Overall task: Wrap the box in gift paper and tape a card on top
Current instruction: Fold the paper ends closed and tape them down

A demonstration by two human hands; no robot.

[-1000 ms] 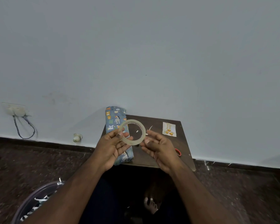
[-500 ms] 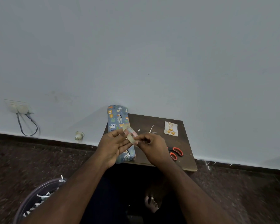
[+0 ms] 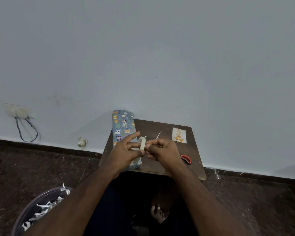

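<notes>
While both hands worked at the tape | left hand (image 3: 124, 151) fingers clamped on tape roll (image 3: 142, 143), right hand (image 3: 162, 149) fingers pinched its edge | wrapped box (image 3: 123, 126) just beyond left fingers on worktop (image 3: 167, 128), card (image 3: 179, 135) past right | tape probably light, sticky: take loose end.
</notes>
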